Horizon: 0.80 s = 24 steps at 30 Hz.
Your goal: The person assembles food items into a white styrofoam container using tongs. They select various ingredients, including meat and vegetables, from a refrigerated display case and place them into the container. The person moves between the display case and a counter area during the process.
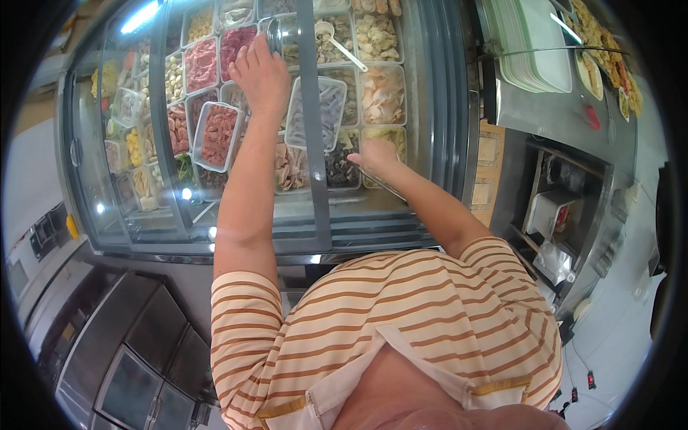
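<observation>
My left hand point(259, 77) rests with bent, spread fingers on the sliding glass lid of a display fridge point(321, 208), beside a round recessed pull point(278, 34). Trays of red meat point(201, 64) show through the glass under it. Further right, my right hand point(380, 159) reaches down into the uncovered side, over a tub of pale green food point(394, 137). Its thumb sticks out to the left; the other fingers are hidden. A thin straight edge lies under that wrist, and I cannot make out what it belongs to. Near it sits a tub of dark food point(342, 172).
A white ladle point(344, 49) lies across a tub at the back. Two raised tubs, one with grey strips point(315, 115) and one with reddish meat point(216, 136), stand above the others. Stacked green-rimmed trays point(534, 50) occupy a steel counter point(545, 115) at right.
</observation>
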Each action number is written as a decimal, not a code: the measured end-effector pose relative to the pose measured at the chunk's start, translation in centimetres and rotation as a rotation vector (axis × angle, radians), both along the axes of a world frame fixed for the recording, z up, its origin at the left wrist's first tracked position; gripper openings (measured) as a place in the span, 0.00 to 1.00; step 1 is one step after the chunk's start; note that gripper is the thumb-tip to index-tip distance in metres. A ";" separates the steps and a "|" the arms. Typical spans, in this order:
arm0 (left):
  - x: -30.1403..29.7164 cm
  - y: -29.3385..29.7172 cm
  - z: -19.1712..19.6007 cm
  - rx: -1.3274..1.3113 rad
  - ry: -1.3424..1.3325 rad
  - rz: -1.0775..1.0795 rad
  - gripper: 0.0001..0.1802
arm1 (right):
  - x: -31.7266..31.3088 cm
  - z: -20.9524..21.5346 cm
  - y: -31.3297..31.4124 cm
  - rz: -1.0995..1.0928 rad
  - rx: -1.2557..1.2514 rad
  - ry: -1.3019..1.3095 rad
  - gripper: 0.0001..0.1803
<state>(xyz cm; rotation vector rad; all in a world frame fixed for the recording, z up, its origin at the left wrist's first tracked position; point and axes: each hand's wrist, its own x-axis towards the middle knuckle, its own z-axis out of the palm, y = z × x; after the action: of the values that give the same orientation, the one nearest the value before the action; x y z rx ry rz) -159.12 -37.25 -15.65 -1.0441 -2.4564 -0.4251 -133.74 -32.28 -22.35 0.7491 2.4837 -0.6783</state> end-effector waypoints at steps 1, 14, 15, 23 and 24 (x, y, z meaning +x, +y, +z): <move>0.0 -0.1 0.0 0.015 -0.027 -0.005 0.24 | 0.4 -0.2 -0.3 -0.021 -0.031 -0.028 0.24; -0.3 0.5 1.0 -0.001 -0.350 -0.046 0.23 | 8.3 -2.4 -2.2 -0.316 -0.104 -0.253 0.26; -0.2 1.4 0.7 -0.002 -0.309 -0.046 0.24 | 7.6 -0.2 -2.1 -0.242 -0.043 -0.259 0.24; 0.0 0.4 0.7 -0.115 -0.173 0.041 0.25 | 9.7 10.6 -1.4 -0.080 -0.126 -0.082 0.10; -0.2 0.2 0.7 -0.095 -0.130 0.042 0.25 | 9.8 11.4 -1.4 -0.115 -0.139 -0.020 0.12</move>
<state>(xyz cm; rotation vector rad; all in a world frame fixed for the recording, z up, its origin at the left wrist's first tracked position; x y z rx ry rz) -159.27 -37.06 -14.98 -1.0300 -2.6320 -0.3772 -123.95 -33.71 -10.99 0.8466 2.3611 -0.8704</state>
